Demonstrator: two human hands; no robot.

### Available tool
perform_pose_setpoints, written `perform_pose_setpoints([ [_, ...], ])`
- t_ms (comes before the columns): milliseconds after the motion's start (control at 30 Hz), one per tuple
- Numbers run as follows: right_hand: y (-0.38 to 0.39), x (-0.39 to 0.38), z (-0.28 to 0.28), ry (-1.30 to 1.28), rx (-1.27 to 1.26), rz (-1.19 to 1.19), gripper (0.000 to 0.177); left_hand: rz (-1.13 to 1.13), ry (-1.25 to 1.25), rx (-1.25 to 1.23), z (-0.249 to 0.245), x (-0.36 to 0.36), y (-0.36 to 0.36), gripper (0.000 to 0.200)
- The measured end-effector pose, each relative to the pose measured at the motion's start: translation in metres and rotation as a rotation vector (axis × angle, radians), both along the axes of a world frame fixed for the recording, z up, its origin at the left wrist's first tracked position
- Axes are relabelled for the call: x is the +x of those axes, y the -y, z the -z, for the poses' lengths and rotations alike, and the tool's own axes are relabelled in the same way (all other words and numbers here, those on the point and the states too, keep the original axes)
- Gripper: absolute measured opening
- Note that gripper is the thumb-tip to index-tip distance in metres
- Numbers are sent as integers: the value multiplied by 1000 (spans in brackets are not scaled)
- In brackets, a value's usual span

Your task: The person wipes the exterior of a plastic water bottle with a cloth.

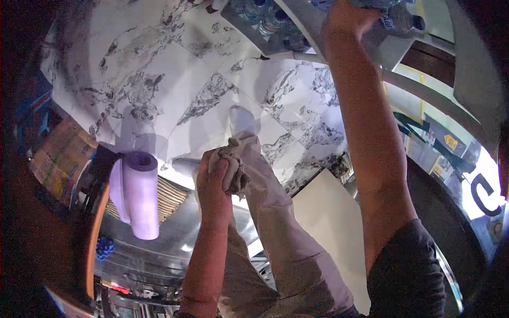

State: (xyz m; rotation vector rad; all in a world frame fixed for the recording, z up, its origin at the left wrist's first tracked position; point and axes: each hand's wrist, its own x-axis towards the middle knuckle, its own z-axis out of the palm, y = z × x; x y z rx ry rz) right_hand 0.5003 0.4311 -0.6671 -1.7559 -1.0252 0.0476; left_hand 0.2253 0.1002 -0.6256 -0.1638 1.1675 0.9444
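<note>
My left hand (213, 177) is closed around a crumpled grey-beige cloth (236, 180), held in front of my legs. My right hand (350, 20) is stretched far up to the top edge of the view, at a grey shelf with clear plastic water bottles. A bottle lying on its side (397, 22) is right beside that hand. The fingers of my right hand are mostly hidden or cut off, so whether they grip a bottle does not show.
Below is a marble-patterned tile floor (201, 100). A purple-tinted roll (143, 196) stands at the left near a cardboard box (63, 161). More bottles (273, 24) sit lower behind the shelf edge. A pale panel (331, 222) is near my right leg, with a signed glass front at right.
</note>
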Motion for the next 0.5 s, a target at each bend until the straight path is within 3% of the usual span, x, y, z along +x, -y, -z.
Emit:
perform_pose_setpoints([
  [33,0,-1,0,25,-9,34,89,-4,9,8,-1,0,0,31],
  [133,-3,-6,-7,-38,-396,338,95,38,-33,15,-6,-1,-1,30],
  [233,10,2,-4,118,-252,117,102,11,-36,21,-3,-1,0,34],
  [333,4,-1,-3,188,-310,186,100,36,-92,-12,-9,-1,-6,38],
  [433,13,-15,-14,-26,-302,237,90,-25,4,4,-2,-5,0,32],
  [500,16,-3,-8,377,-492,168,81,-49,15,1,1,-6,5,33],
])
